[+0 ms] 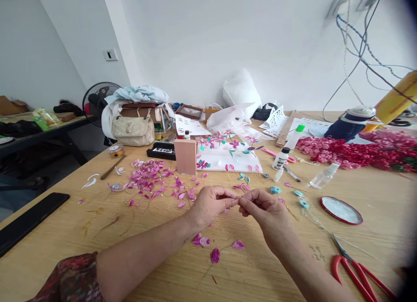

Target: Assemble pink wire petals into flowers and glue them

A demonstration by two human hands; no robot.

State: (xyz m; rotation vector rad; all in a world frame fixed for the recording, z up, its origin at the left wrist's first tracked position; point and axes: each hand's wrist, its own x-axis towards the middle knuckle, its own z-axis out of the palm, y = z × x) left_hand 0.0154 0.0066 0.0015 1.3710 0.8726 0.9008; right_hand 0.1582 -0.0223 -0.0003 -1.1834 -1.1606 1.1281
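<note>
Above the middle of the table, my left hand (215, 206) and my right hand (267, 211) meet at the fingertips, both closed in a pinch. Whatever lies between the fingers is too small and hidden to make out. Just behind the fingertips shows a pink petal outline (241, 187). Below the hands are a dark magenta petal (215, 255) on a thin wire, a pale-tipped pink petal (204, 241) and another pink petal (238, 244). To the left of my left hand spreads a heap of pink petals (151, 176).
Red-handled scissors (353, 267) and a red-rimmed round dish (341, 209) lie right. A wooden block (185, 156) stands behind, near finished wire flowers (203, 164). Small bottles (280, 159) and a spray bottle (324, 176) stand farther back. A black phone-like slab (32, 219) lies left.
</note>
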